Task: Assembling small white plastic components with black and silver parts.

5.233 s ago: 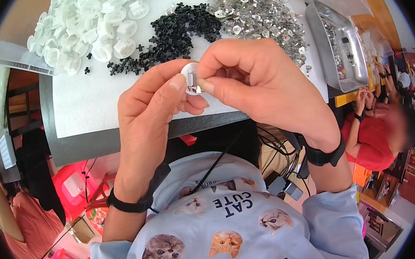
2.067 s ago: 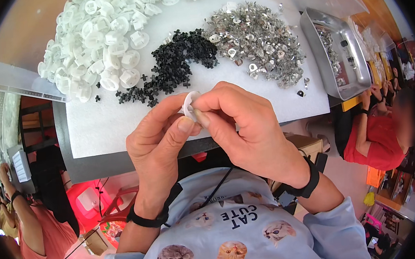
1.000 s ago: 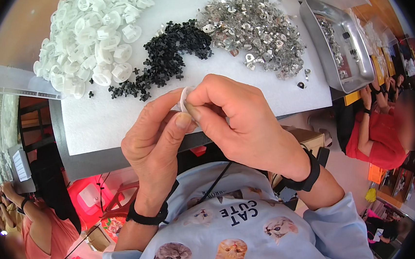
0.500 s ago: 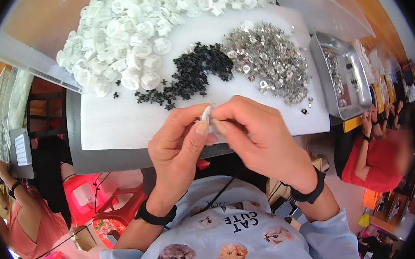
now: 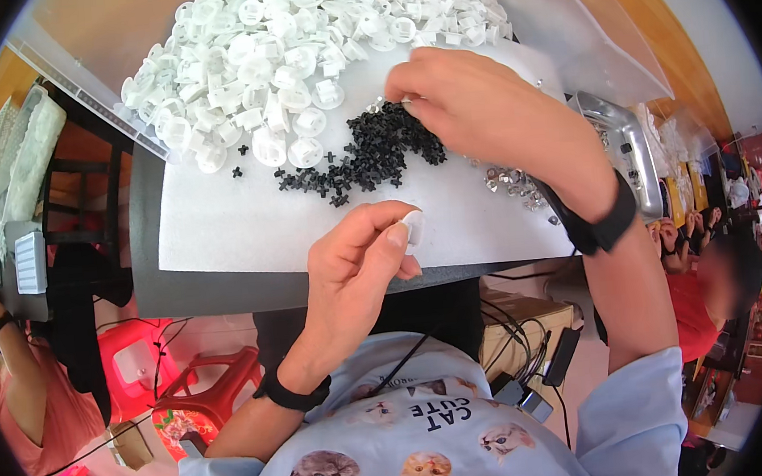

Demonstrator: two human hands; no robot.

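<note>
My left hand (image 5: 360, 259) pinches a small white round plastic piece (image 5: 414, 227) between thumb and forefinger, above the near edge of the white foam sheet (image 5: 219, 228). Farther off, my right hand (image 5: 483, 109) hovers over the far edge of a heap of small black cross-shaped pieces (image 5: 387, 148). Its thumb and forefinger are drawn together and slightly blurred, so what lies between them cannot be made out. Beyond is a big heap of white plastic pieces with round bases (image 5: 273, 63). Small shiny metal pieces (image 5: 511, 180) lie mostly hidden under my right forearm.
A metal tray (image 5: 638, 146) with small parts stands at the right. Clear plastic sheeting (image 5: 584, 25) rises at the far right. Red stools (image 5: 209, 390) stand on the floor to the left. Other people sit at both sides, one in a pink shirt (image 5: 53, 389).
My right hand has left the white piece and moved away, up to the black heap. My left hand keeps the piece, a little farther right and lower. The view has shifted slightly.
</note>
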